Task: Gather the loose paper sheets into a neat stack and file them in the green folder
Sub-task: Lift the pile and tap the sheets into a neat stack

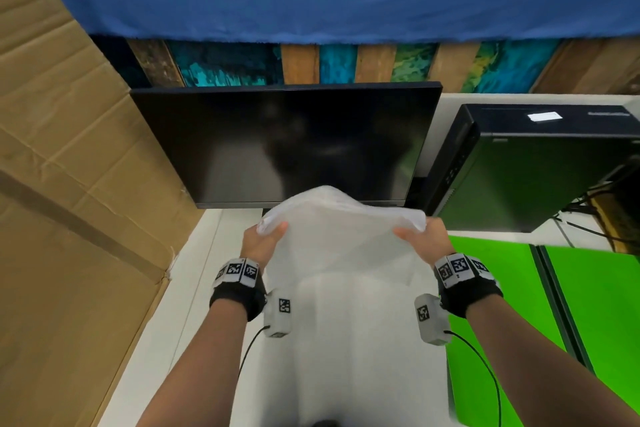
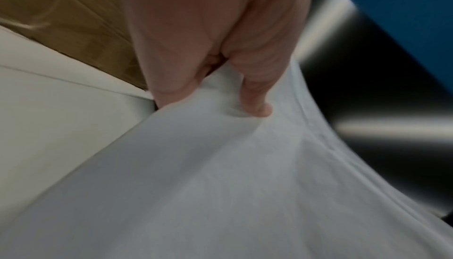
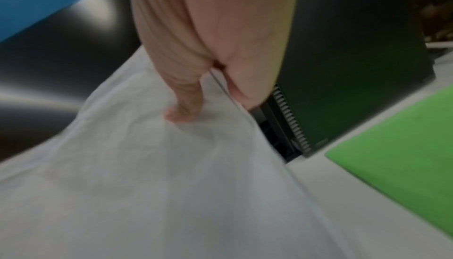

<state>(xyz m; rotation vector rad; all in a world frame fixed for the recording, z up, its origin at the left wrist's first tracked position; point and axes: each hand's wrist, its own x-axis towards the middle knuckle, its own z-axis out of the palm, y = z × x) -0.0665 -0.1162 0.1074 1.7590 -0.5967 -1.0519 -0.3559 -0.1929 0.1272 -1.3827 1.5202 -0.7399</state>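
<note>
The person holds the paper sheets (image 1: 341,239) up above the white desk (image 1: 207,253), in front of the dark monitor (image 1: 284,146). The left hand (image 1: 261,243) pinches the left edge of the bundle, thumb on the near face and fingers behind it, and the right hand (image 1: 424,241) pinches the right edge in the same way. The sheets bow upward in the middle and their top edges do not line up (the pictures are blurred, so the number of sheets cannot be told). The green folder (image 1: 502,305) lies open on the desk at the right, beside the black computer case (image 1: 533,170). The risk here seems to be in the bending: if the hands push inward more, the paper may crease, and an inner sheet held only by friction may slide out and fall behind the monitor or against the cardboard box (image 1: 69,184).
</note>
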